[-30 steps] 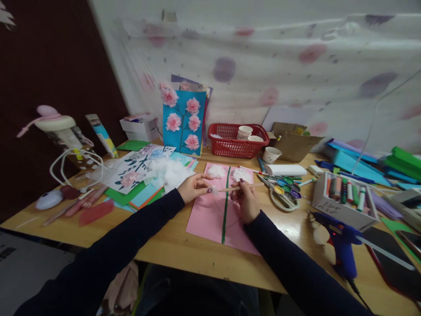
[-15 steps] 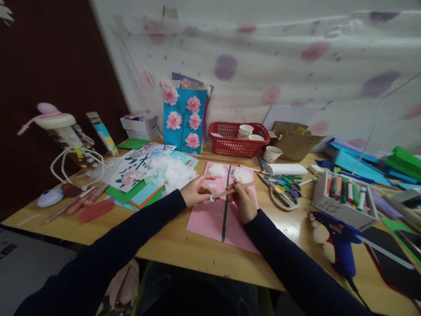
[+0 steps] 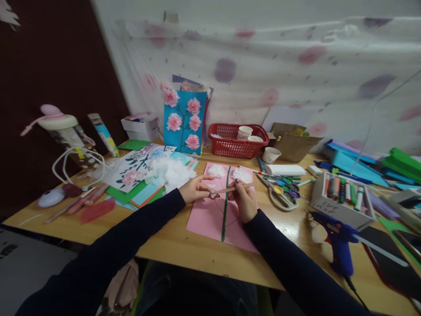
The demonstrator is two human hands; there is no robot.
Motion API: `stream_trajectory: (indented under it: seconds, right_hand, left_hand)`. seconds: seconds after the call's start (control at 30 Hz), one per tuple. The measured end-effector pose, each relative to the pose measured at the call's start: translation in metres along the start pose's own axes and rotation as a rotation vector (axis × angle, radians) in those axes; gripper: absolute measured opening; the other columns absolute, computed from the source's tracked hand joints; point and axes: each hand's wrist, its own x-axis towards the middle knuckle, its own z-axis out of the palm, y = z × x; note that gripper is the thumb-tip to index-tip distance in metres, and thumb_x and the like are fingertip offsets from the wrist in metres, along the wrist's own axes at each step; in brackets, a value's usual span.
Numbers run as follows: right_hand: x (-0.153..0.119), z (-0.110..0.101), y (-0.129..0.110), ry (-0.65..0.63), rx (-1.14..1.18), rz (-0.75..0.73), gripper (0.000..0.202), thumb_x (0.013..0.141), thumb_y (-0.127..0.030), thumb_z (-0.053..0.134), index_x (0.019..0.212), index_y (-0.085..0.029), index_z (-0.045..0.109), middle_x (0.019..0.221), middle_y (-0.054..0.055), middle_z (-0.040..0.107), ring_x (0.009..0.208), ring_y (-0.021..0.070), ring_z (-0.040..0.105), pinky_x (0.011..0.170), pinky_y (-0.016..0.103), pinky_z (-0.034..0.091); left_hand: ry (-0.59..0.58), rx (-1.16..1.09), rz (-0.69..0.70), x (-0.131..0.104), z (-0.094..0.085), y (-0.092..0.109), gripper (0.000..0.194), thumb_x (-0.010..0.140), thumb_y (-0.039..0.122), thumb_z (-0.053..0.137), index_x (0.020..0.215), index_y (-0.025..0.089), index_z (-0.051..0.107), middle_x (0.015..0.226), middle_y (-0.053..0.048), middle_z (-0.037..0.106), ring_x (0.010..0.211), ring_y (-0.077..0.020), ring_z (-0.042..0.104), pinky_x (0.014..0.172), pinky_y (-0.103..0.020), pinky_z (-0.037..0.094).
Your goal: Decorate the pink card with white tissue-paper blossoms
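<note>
A pink sheet of card [image 3: 204,219] lies on the desk below my hands, with a green stem down its middle and thin curved pencil lines. Two tufts of white cotton, a left tuft [image 3: 216,170] and a right tuft [image 3: 241,175], rest near its top. My right hand [image 3: 244,202] is closed on a thin pale-brown stick [image 3: 226,190], held slantwise above the card. At the stick's left end, the fingers of my left hand [image 3: 196,189] pinch what looks like a small bit of cotton [image 3: 212,187], partly hidden by the fingertips.
A heap of cotton [image 3: 173,172] sits on coloured papers at left. Behind stand a blue flower picture [image 3: 182,118] and a red basket [image 3: 226,147] with paper cups. Rightward are scissors [image 3: 284,202], a box of markers [image 3: 342,206] and a blue glue gun [image 3: 342,245].
My left fingers have shifted their pinch at the stick's left end, their nails now showing below it. The stick's left end has risen a little. My right hand keeps its hold.
</note>
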Motion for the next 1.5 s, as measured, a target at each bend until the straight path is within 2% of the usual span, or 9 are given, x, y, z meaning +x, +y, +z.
stream_trajectory:
  seconds: [0.1, 0.23, 0.3, 0.53, 0.83, 1.0, 1.2, 1.37, 1.5]
  right_hand:
    - [0.001, -0.001, 0.0, 0.039, -0.004, -0.035, 0.036, 0.074, -0.051, 0.058, 0.067, -0.016, 0.06, 0.046, -0.003, 0.052, 0.041, 0.0095, 0.046, 0.041, 0.022, 0.034]
    - [0.002, -0.004, -0.003, 0.068, -0.113, -0.13, 0.036, 0.078, -0.052, 0.055, 0.069, -0.018, 0.06, 0.048, -0.003, 0.051, 0.044, 0.0107, 0.046, 0.045, 0.023, 0.036]
    - [0.001, -0.005, -0.002, 0.03, -0.228, -0.181, 0.036, 0.08, -0.052, 0.053, 0.071, -0.018, 0.06, 0.05, -0.002, 0.052, 0.046, 0.0115, 0.047, 0.048, 0.024, 0.037]
    - [-0.001, -0.002, 0.009, -0.106, -0.514, -0.26, 0.037, 0.087, -0.048, 0.044, 0.076, -0.018, 0.062, 0.057, 0.001, 0.057, 0.052, 0.0136, 0.05, 0.051, 0.025, 0.038]
    - [0.0, 0.002, 0.01, -0.195, -0.577, -0.27, 0.033, 0.088, -0.045, 0.045, 0.077, -0.02, 0.063, 0.063, 0.002, 0.061, 0.054, 0.0147, 0.051, 0.052, 0.024, 0.039]
    - [0.001, 0.003, 0.011, -0.194, -0.608, -0.267, 0.032, 0.087, -0.046, 0.045, 0.079, -0.021, 0.063, 0.064, 0.002, 0.062, 0.055, 0.0155, 0.052, 0.053, 0.025, 0.04]
    - [0.001, 0.003, 0.011, -0.17, -0.649, -0.282, 0.033, 0.089, -0.044, 0.043, 0.08, -0.019, 0.062, 0.064, 0.002, 0.063, 0.056, 0.0152, 0.054, 0.055, 0.026, 0.04]
    - [-0.001, 0.002, 0.011, -0.102, -0.607, -0.303, 0.034, 0.09, -0.043, 0.041, 0.08, -0.019, 0.062, 0.061, 0.002, 0.06, 0.053, 0.0139, 0.051, 0.053, 0.025, 0.039]
    - [-0.004, 0.002, 0.011, -0.109, -0.603, -0.315, 0.034, 0.092, -0.042, 0.038, 0.079, -0.019, 0.06, 0.061, 0.001, 0.059, 0.054, 0.0139, 0.052, 0.052, 0.025, 0.038]
  left_hand:
    - [0.067, 0.066, 0.045, 0.001, -0.003, 0.0, 0.057, 0.059, 0.009, 0.072, 0.108, 0.012, 0.044, 0.075, -0.006, 0.071, 0.073, -0.0163, 0.068, 0.074, -0.029, 0.047]
    - [0.316, 0.203, 0.14, 0.005, -0.011, -0.001, 0.052, 0.057, 0.005, 0.068, 0.104, 0.014, 0.047, 0.072, 0.001, 0.066, 0.065, -0.012, 0.065, 0.068, -0.025, 0.047]
    - [0.376, 0.272, 0.16, 0.006, -0.015, -0.003, 0.052, 0.057, 0.007, 0.067, 0.104, 0.015, 0.048, 0.07, 0.003, 0.064, 0.062, -0.0112, 0.064, 0.065, -0.024, 0.047]
    - [0.384, 0.422, 0.175, 0.008, -0.016, -0.009, 0.055, 0.058, 0.01, 0.069, 0.108, 0.014, 0.047, 0.071, -0.002, 0.069, 0.068, -0.0154, 0.066, 0.069, -0.028, 0.05]
    - [0.35, 0.412, 0.205, 0.006, -0.013, -0.006, 0.054, 0.055, 0.003, 0.066, 0.105, 0.015, 0.049, 0.067, 0.0, 0.069, 0.068, -0.015, 0.067, 0.071, -0.028, 0.049]
    - [0.376, 0.448, 0.162, 0.007, -0.01, -0.007, 0.052, 0.054, 0.005, 0.067, 0.103, 0.014, 0.049, 0.068, -0.001, 0.07, 0.065, -0.0141, 0.064, 0.067, -0.026, 0.048]
    - [0.356, 0.469, 0.178, 0.01, -0.014, -0.014, 0.053, 0.056, 0.006, 0.067, 0.104, 0.014, 0.048, 0.069, -0.001, 0.07, 0.063, -0.0126, 0.064, 0.065, -0.024, 0.047]
    - [0.339, 0.433, 0.161, 0.01, -0.016, -0.016, 0.055, 0.056, 0.009, 0.07, 0.106, 0.013, 0.047, 0.071, -0.003, 0.071, 0.066, -0.0148, 0.067, 0.069, -0.028, 0.05]
    - [0.334, 0.398, 0.14, 0.01, -0.017, -0.016, 0.055, 0.055, 0.006, 0.069, 0.106, 0.014, 0.047, 0.07, -0.003, 0.072, 0.069, -0.0159, 0.068, 0.073, -0.029, 0.05]
